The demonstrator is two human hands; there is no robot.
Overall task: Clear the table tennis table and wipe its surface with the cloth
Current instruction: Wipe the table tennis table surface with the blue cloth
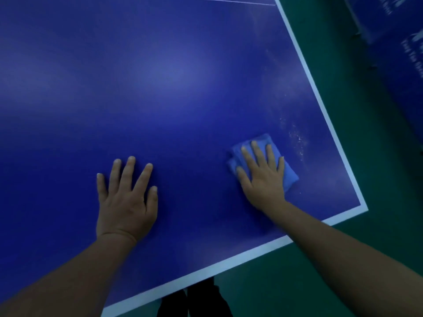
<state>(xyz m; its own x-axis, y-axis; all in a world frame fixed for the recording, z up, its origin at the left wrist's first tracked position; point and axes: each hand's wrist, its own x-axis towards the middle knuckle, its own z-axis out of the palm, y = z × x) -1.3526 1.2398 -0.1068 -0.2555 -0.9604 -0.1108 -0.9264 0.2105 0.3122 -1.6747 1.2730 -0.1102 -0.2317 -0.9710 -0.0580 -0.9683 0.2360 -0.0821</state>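
My right hand [263,177] lies flat on the folded blue cloth [289,177], fingers straight & slightly spread, palm pressing it onto the table tennis table [174,72]. I'm not gripping or pinching it, just pressing from above. Cloth sits near the table's right corner, a bit in from the white edge line [320,99], w/ its far end and right side sticking out past my fingers. Thumb lies along the cloth's left side.

My left hand [127,200] is planted flat on bare blue tabletop, well apart from the cloth, to its left. Fingers straight & fanned out, thumb out to the right, holding nothing (looks like a prop for my weight, tho I can't tell how hard it presses).

Just right of the cloth, btwn it and the edge line, there's a patch of whitish specks [297,140], running up along the right side of the table in a faint streak. A thin white line [229,0] crosses the table at the top of view.

Beyond the table's edge the floor [377,179] is green. Dark blue barrier panels [393,30] w/ white print stand at upper right; print too blurry to read. Below the near edge, dark trouser legs [196,298] show.
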